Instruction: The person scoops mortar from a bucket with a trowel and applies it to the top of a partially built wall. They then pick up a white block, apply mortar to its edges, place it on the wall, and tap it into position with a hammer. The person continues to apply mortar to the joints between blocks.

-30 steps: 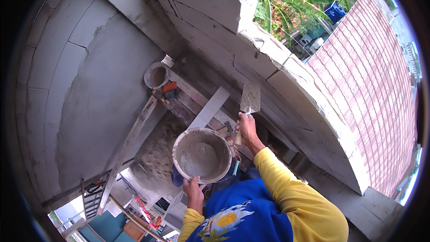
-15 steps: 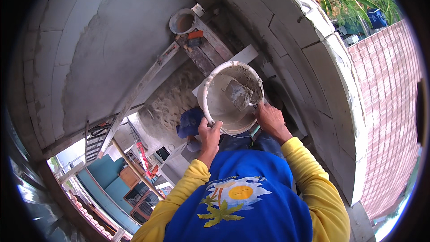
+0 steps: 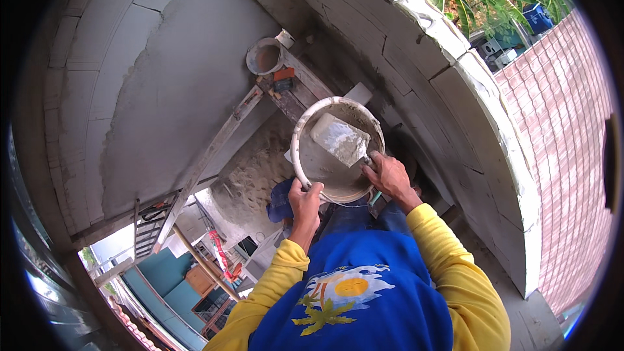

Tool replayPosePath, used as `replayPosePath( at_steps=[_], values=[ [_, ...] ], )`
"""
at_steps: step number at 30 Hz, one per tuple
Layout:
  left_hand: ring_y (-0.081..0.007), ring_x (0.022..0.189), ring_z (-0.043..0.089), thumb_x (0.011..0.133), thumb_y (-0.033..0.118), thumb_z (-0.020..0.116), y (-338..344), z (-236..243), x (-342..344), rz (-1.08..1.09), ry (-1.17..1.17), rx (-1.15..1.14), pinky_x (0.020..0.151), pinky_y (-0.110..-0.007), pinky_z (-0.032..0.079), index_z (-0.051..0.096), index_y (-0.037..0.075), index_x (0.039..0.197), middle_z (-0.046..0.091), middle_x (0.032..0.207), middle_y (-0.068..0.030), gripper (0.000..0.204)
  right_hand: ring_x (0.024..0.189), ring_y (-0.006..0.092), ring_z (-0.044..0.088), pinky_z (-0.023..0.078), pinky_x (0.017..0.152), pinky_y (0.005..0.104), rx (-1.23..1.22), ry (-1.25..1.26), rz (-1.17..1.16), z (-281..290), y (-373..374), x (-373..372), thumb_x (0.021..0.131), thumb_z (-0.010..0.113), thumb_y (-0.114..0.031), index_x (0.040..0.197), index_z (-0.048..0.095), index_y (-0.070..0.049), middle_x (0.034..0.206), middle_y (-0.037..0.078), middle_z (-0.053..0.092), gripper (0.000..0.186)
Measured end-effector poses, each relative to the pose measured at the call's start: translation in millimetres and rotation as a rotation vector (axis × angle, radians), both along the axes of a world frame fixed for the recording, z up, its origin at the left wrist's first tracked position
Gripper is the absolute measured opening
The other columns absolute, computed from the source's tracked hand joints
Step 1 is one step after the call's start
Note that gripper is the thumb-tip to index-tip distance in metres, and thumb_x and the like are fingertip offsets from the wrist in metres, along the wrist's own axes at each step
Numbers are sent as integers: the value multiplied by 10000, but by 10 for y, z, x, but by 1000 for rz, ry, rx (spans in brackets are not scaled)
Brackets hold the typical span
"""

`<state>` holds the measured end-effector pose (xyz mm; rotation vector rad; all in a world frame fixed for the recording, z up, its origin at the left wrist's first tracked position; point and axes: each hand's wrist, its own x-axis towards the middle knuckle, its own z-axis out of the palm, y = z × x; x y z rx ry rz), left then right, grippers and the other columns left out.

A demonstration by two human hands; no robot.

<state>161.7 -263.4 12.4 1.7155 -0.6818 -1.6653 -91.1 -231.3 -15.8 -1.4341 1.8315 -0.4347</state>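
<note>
A round white bucket (image 3: 297, 149) is in front of my body, its rim smeared with grey. Wet grey mortar (image 3: 320, 166) lies inside. My left hand (image 3: 305, 208) is closed on the near left of the rim, thumb over the edge. My right hand (image 3: 391, 178) is wrapped round the handle of a flat, broad-bladed trowel (image 3: 340, 139) at the bucket's right side. The blade is over the mortar within the bucket, coated with grey and whitish paste. A thin wire bail (image 3: 344, 205) hangs at the near side.
Beyond the bucket, a second bucket (image 3: 265, 56) stands by wooden planks (image 3: 305, 94) with an orange block (image 3: 284, 74) on them. A block wall (image 3: 448, 130) rises on the right, a part-plastered wall (image 3: 188, 71) on the left. A slanted timber (image 3: 205, 172) and sand (image 3: 250, 185) lie below.
The trowel blade has lifted and turned flatter, showing more of its coated face. My right hand has shifted slightly with it. The left hand keeps its hold; the whole view has tilted a little.
</note>
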Motion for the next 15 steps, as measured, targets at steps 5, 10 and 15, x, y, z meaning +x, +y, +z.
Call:
replayPosePath(
  at_steps=[5,10,15],
  values=[
    [-298,1037,703,875,-13,678,-85,53,-58,153,44,119,853,-561,668,551,24,1222,632,1196,-142,371,1031,454,700,547,911,538,-137,-143,-320,197,-92,-99,965,667,-364,1237,668,-53,1084,245,733,414],
    [-326,1078,694,867,-15,683,28,-62,77,160,28,141,867,-595,664,545,26,1266,630,1227,-157,424,1202,456,634,496,1051,490,-434,-205,-775,379,-707,-265,1001,590,-215,1389,557,58,1298,289,639,475],
    [-374,1138,678,859,-33,671,195,-69,286,155,1,154,889,-620,650,525,17,1367,604,1324,-185,531,1207,468,611,491,1046,502,-616,-140,-924,519,-1697,-582,1033,633,-204,1396,511,85,1316,298,593,480]
  ],
)
